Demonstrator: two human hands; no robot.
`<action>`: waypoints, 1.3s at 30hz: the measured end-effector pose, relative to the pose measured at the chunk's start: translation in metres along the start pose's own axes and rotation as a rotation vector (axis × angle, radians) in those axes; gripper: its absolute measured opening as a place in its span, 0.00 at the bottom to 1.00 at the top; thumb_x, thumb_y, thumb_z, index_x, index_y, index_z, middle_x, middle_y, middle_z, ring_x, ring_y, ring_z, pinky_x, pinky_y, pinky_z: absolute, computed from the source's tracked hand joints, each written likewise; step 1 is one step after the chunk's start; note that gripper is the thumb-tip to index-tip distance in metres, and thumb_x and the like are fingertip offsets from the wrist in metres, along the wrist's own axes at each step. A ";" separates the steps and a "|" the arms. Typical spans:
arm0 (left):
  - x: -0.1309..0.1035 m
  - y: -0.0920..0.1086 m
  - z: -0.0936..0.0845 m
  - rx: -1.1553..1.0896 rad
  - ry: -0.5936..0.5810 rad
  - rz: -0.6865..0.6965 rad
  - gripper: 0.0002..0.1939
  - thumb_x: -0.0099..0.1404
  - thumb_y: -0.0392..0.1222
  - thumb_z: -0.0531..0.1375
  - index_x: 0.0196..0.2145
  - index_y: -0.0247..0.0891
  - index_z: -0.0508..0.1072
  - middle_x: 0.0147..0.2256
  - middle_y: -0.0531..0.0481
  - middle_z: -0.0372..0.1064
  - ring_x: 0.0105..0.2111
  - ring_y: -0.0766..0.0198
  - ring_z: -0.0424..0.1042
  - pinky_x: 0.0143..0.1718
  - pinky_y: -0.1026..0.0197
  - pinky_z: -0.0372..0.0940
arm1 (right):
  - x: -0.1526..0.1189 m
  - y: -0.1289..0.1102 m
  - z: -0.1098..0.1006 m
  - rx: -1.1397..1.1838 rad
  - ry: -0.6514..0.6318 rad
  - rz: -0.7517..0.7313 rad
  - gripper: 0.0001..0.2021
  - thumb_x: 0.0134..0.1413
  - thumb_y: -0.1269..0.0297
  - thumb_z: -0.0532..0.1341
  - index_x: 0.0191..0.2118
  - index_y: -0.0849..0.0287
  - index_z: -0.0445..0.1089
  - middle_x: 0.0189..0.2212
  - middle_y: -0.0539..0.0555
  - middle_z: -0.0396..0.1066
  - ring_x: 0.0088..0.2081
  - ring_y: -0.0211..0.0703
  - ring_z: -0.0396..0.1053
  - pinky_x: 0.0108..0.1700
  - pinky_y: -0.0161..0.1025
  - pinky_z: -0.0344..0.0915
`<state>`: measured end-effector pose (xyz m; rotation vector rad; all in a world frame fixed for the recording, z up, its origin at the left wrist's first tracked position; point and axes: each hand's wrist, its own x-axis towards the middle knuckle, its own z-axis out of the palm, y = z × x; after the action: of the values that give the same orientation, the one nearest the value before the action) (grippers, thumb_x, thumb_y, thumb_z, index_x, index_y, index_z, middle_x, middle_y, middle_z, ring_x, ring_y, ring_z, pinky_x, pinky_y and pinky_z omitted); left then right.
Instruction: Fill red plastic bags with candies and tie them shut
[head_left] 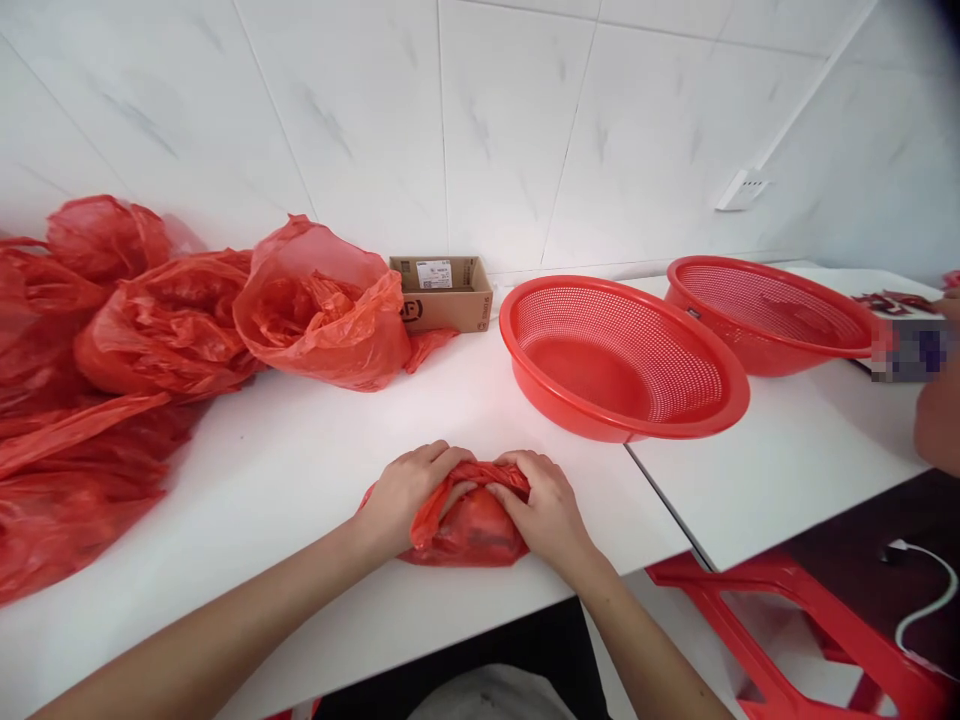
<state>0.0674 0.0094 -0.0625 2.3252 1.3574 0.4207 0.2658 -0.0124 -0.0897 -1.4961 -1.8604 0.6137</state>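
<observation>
A small red plastic bag (pixel 480 530) with something inside lies at the table's front edge, its contents blurred by the film. My left hand (pixel 412 490) grips the bag's gathered top from the left, fingers curled over the rolled plastic. From the right, my right hand (pixel 546 505) pinches the same bunched edge, thumb toward the middle. Both thumbs point at each other across the bag's upper side. What fills the bag cannot be made out.
Several full red bags (pixel 322 310) crowd the table's left side. A cardboard box (pixel 457 305) stands by the wall. Two red colanders, a nearer one (pixel 622 350) and a farther one (pixel 772 310), sit to the right. Another person's arm (pixel 939 415) shows at the right edge; a red stool (pixel 802 610) stands below.
</observation>
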 end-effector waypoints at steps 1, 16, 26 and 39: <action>0.001 0.000 -0.001 -0.015 -0.008 -0.020 0.16 0.72 0.51 0.46 0.45 0.45 0.70 0.40 0.50 0.72 0.37 0.58 0.72 0.41 0.55 0.64 | 0.000 0.001 0.001 -0.003 -0.001 -0.011 0.06 0.57 0.67 0.60 0.42 0.54 0.69 0.39 0.50 0.73 0.41 0.47 0.67 0.48 0.47 0.60; 0.018 0.007 -0.014 -0.151 -0.093 -0.134 0.15 0.68 0.54 0.50 0.40 0.46 0.72 0.38 0.52 0.76 0.37 0.57 0.74 0.39 0.56 0.65 | -0.005 0.007 -0.003 0.236 0.050 0.033 0.09 0.63 0.59 0.56 0.44 0.54 0.70 0.42 0.52 0.73 0.44 0.45 0.69 0.49 0.42 0.63; -0.002 -0.013 -0.029 -0.186 -0.048 -0.187 0.25 0.72 0.56 0.41 0.49 0.52 0.74 0.46 0.54 0.72 0.51 0.57 0.68 0.56 0.53 0.59 | -0.008 0.022 -0.018 0.359 0.136 0.214 0.19 0.65 0.49 0.48 0.37 0.57 0.69 0.27 0.50 0.69 0.28 0.39 0.66 0.32 0.35 0.62; -0.003 -0.036 -0.052 -0.453 0.076 -0.425 0.27 0.66 0.63 0.49 0.47 0.44 0.76 0.45 0.46 0.75 0.47 0.50 0.72 0.49 0.51 0.67 | -0.023 0.038 -0.033 0.332 0.174 0.282 0.20 0.64 0.47 0.49 0.38 0.57 0.69 0.21 0.47 0.61 0.23 0.38 0.60 0.27 0.34 0.58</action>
<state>0.0148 0.0330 -0.0352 1.6235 1.5521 0.6090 0.3182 -0.0274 -0.0990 -1.5411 -1.3509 0.8481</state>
